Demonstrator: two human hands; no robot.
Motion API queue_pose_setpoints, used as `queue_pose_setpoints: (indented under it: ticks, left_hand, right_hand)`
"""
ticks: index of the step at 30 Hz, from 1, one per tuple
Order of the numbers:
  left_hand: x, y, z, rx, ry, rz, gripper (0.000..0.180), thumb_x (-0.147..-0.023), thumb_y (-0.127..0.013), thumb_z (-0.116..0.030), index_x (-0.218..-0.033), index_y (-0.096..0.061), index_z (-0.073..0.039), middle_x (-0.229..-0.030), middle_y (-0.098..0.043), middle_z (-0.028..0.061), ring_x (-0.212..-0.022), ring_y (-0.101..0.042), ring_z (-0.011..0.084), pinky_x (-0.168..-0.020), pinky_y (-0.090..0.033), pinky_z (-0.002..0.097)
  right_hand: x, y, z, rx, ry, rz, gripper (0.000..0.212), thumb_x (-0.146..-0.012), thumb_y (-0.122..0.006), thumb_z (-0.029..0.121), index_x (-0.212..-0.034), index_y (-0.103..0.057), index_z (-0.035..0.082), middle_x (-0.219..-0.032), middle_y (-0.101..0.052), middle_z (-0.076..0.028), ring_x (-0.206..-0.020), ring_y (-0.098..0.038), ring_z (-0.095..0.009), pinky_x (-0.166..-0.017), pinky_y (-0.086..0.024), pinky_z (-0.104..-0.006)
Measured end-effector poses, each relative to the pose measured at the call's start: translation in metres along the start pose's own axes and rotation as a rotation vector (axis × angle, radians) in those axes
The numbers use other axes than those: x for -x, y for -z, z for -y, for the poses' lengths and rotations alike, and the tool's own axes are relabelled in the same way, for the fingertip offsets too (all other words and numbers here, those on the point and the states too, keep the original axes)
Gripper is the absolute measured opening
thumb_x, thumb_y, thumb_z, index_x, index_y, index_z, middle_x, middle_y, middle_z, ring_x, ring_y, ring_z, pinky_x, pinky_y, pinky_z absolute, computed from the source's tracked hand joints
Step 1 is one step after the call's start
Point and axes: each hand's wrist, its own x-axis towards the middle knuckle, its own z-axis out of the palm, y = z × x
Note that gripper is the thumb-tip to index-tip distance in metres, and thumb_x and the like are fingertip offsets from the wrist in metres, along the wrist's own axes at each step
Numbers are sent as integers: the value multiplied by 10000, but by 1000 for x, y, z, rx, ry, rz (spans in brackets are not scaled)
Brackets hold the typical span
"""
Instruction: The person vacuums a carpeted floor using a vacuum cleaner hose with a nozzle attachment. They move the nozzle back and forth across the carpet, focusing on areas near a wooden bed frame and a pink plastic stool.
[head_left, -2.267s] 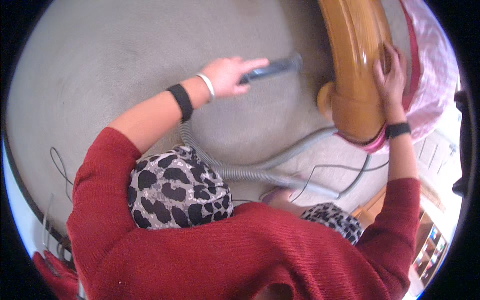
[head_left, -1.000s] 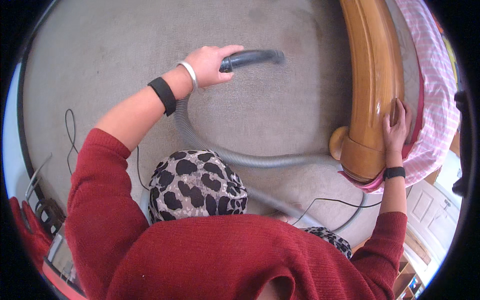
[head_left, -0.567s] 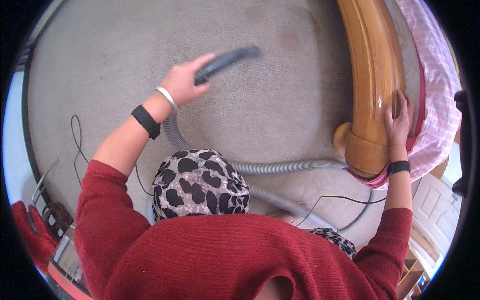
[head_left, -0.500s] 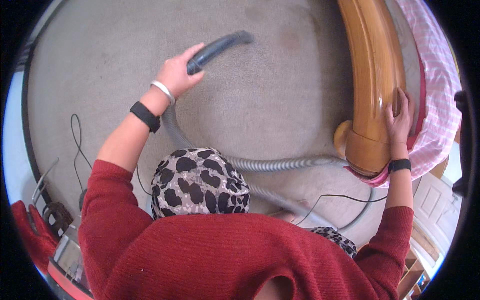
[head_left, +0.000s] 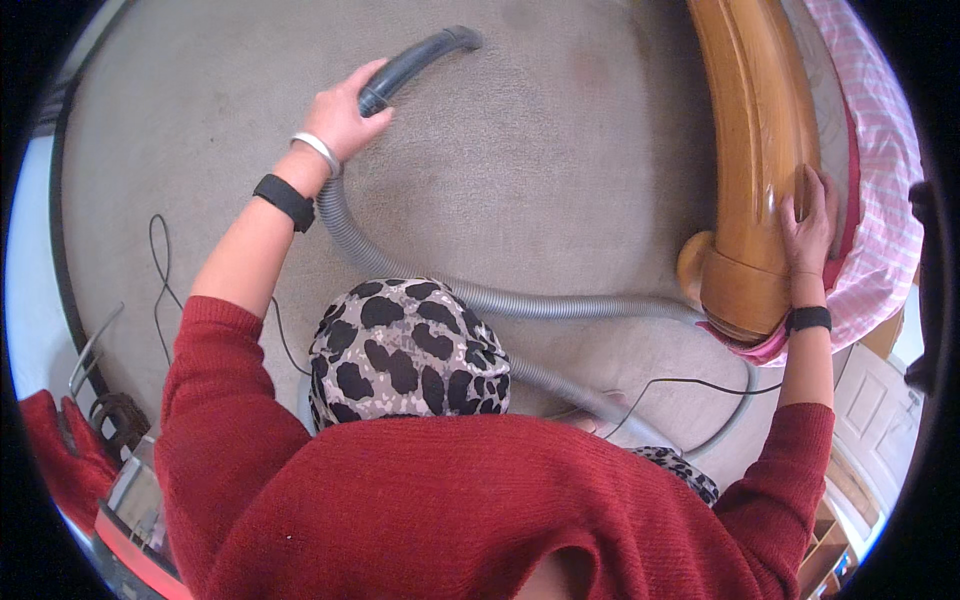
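My left hand (head_left: 345,118) is closed round the dark curved end tube (head_left: 415,66) of a vacuum cleaner hose, out over the grey carpet (head_left: 500,180). The tube's tip points away and to the right, close to the carpet. From behind my wrist the ribbed grey hose (head_left: 350,238) bends down and runs right, past my knee. My right hand (head_left: 808,225) rests on a curved, varnished wooden bed board (head_left: 755,130), its thumb and fingers apart and nothing held in them.
A pink checked cloth (head_left: 885,150) hangs along the board's right side. A thin black cord (head_left: 160,262) loops on the carpet at left; another cord (head_left: 690,382) lies near my right leg. Red gloves (head_left: 65,450) are at the lower left. A white door (head_left: 880,405) stands at right.
My left hand has moved left and a little farther away, carrying the tube with it. My right hand stays on the wooden board. The whole view has shifted slightly.
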Motion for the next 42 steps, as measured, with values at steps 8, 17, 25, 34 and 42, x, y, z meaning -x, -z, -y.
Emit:
queue_pose_setpoints:
  ticks: [8,17,25,34,42]
  left_hand:
    - [59,-34,-18,-28,-420,485,724,-716,-696,-190,-1394,-449,-137,-1177,-633,199,-1007,-651,342,-861,-537,389]
    - [90,-8,12,33,-350,391,795,-687,-744,-156,-1415,-425,-171,-1324,-559,173,-1199,-560,328,-1002,-460,410]
    - [57,33,8,129,335,-151,720,-712,-729,-154,-1383,-473,-194,-1265,-593,187,-1124,-609,312,-947,-502,398]
    - [120,2,55,38,-359,256,676,-730,-722,-183,-1363,-487,-214,-1116,-650,164,-962,-652,333,-818,-541,404]
    - [114,14,20,44,-161,402,630,-713,-727,-170,-1309,-526,-133,-1130,-647,149,-997,-640,319,-870,-519,399]
  right_hand:
    - [1,-4,-7,11,-12,6,464,-830,-625,173,-1274,-555,56,-1274,-514,-202,-1201,-492,-361,-1046,-381,-411]
    - [0,-5,-14,19,21,13,481,-815,-654,214,-1271,-571,84,-1264,-527,-185,-1211,-487,-354,-1051,-377,-415]
    - [1,-6,-15,11,45,1,465,-821,-652,215,-1261,-579,82,-1253,-541,-185,-1205,-495,-349,-1050,-377,-408]
    - [3,-10,-28,30,84,11,458,-828,-654,209,-1261,-579,83,-1262,-539,-183,-1192,-501,-351,-1034,-388,-417]
    - [-10,-4,1,25,-33,62,467,-824,-660,154,-1275,-561,82,-1303,-503,-194,-1212,-484,-369,-1052,-377,-423]
